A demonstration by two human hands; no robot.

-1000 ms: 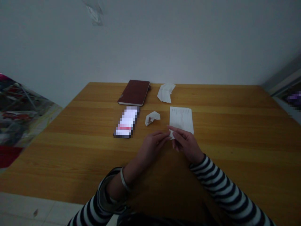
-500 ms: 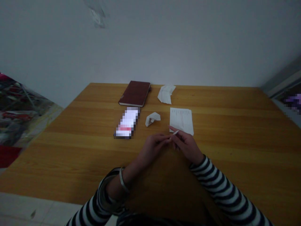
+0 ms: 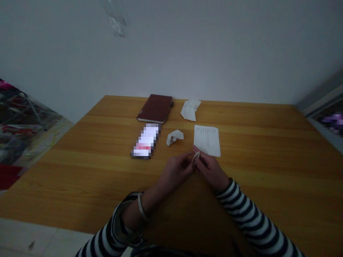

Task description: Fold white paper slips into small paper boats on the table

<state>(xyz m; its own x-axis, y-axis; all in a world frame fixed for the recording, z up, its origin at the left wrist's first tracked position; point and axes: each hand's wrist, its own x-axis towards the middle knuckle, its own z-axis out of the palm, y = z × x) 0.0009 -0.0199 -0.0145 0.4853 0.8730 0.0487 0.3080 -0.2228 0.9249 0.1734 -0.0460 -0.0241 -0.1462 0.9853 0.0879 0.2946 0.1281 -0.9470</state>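
Near the middle of the frame, the left hand (image 3: 174, 171) and right hand (image 3: 213, 170) pinch a small folded paper (image 3: 196, 157) between their fingers, likely to keep it steady.

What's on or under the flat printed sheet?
Nothing rests on the visible part of the sheet; the right hand hides its near-left corner. Anything between it and the table is covered.

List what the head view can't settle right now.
- Small paper piece: its full shape is covered by the fingers of the left hand and right hand, head view.
- Printing on the flat sheet: too small and dim, head view.
- Phone screen: pixelated, head view.
- Brown notebook: pages hidden by its closed cover, head view.
- Purple item: pixelated, cut by the right edge, head view.
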